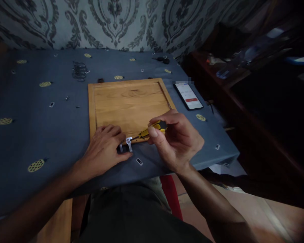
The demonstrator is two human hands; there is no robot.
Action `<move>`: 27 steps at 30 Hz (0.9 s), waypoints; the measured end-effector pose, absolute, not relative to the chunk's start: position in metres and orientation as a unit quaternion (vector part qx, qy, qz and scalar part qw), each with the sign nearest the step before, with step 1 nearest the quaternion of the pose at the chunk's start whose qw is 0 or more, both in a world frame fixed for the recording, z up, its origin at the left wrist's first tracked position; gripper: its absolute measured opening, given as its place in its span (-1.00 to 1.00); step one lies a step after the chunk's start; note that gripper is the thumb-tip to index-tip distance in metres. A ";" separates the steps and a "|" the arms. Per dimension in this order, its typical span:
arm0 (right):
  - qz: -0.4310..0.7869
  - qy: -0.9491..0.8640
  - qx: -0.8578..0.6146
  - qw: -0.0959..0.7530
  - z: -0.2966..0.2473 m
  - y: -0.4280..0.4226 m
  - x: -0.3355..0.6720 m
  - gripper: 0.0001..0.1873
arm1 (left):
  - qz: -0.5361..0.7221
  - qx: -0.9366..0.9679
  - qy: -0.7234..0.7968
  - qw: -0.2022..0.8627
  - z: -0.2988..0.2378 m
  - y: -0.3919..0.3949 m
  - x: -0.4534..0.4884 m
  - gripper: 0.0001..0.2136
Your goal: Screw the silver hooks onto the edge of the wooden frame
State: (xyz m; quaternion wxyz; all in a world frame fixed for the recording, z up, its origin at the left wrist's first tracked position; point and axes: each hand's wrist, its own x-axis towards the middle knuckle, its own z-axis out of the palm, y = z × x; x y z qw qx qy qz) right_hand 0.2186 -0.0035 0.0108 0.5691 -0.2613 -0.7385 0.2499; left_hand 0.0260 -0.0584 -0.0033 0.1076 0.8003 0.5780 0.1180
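A framed wooden panel [128, 101] lies flat on the cloth-covered table. At its near edge sits a small silver metal bracket [129, 142] with leg-like parts pointing toward me. My left hand [103, 146] rests over the panel's near left corner, its fingers curled on the wood and its index finger and thumb closed around the bracket's left side. Between the thumb and fingers of my right hand [177, 141] is a yellow and black screwdriver [152, 129]. Its shaft slants down to the left, with the tip at the bracket. Any screw under the tip is too small to make out.
Right of the panel lies a lit phone [188, 96]. Small screws [67, 98] are scattered to the left, with a bundle of thin metal pieces [79, 71] behind them. A dark object, perhaps keys [163, 59], lies at the back. Dark wooden furniture [218, 81] stands beyond the table's right edge.
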 end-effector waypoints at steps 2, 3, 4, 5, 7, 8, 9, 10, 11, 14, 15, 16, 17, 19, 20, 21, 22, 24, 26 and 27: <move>0.248 -0.739 -0.255 0.572 0.013 -0.005 0.220 -0.84 | 0.122 0.802 0.575 0.106 -0.004 -0.059 0.026 -0.76; 0.245 -0.740 -0.251 0.574 0.014 -0.006 0.221 -0.81 | 0.124 0.802 0.575 0.106 -0.004 -0.059 0.026 -0.76; 0.241 -0.741 -0.249 0.575 0.015 -0.007 0.222 -0.78 | 0.127 0.802 0.574 0.105 -0.004 -0.059 0.026 -0.76; 0.235 -0.742 -0.251 0.576 0.015 -0.009 0.223 -0.77 | 0.130 0.801 0.574 0.105 -0.004 -0.059 0.026 -0.76; 0.222 -0.743 -0.263 0.574 0.016 -0.012 0.224 -0.75 | 0.134 0.800 0.575 0.104 -0.005 -0.060 0.026 -0.77; 0.215 -0.745 -0.269 0.571 0.017 -0.013 0.225 -0.75 | 0.134 0.800 0.576 0.104 -0.005 -0.060 0.026 -0.77; 0.209 -0.747 -0.274 0.569 0.017 -0.014 0.225 -0.76 | 0.133 0.800 0.576 0.106 -0.004 -0.060 0.026 -0.77; 0.204 -0.749 -0.276 0.567 0.018 -0.015 0.225 -0.78 | 0.132 0.799 0.576 0.108 -0.004 -0.060 0.026 -0.77; 0.202 -0.752 -0.271 0.566 0.019 -0.014 0.225 -0.80 | 0.129 0.799 0.577 0.111 -0.004 -0.060 0.025 -0.77; 0.204 -0.755 -0.261 0.566 0.020 -0.013 0.225 -0.84 | 0.127 0.801 0.574 0.117 -0.004 -0.060 0.025 -0.77; 0.206 -0.755 -0.264 0.564 0.020 -0.012 0.225 -0.86 | 0.128 0.801 0.573 0.116 -0.004 -0.060 0.025 -0.77; 0.208 -0.756 -0.268 0.560 0.020 -0.012 0.224 -0.87 | 0.130 0.802 0.572 0.113 -0.005 -0.060 0.025 -0.77; 0.210 -0.756 -0.273 0.556 0.020 -0.012 0.224 -0.88 | 0.132 0.802 0.572 0.111 -0.005 -0.059 0.026 -0.78; 0.219 -0.758 -0.281 0.547 0.020 -0.012 0.224 -0.88 | 0.136 0.802 0.572 0.108 -0.006 -0.060 0.026 -0.79; 0.223 -0.758 -0.283 0.543 0.019 -0.012 0.224 -0.87 | 0.137 0.802 0.571 0.108 -0.006 -0.060 0.026 -0.80; 0.226 -0.758 -0.284 0.542 0.019 -0.012 0.223 -0.85 | 0.138 0.802 0.571 0.109 -0.006 -0.060 0.026 -0.80; 0.225 -0.757 -0.282 0.544 0.019 -0.012 0.223 -0.83 | 0.139 0.802 0.570 0.110 -0.006 -0.060 0.026 -0.81; 0.223 -0.758 -0.279 0.546 0.019 -0.011 0.223 -0.80 | 0.143 0.803 0.569 0.110 -0.006 -0.061 0.026 -0.81; 0.228 -0.763 -0.275 0.539 0.021 -0.011 0.223 -0.76 | 0.143 0.802 0.570 0.111 -0.005 -0.061 0.026 -0.80; 0.235 -0.766 -0.271 0.534 0.022 -0.011 0.224 -0.74 | 0.141 0.801 0.571 0.113 -0.005 -0.061 0.026 -0.79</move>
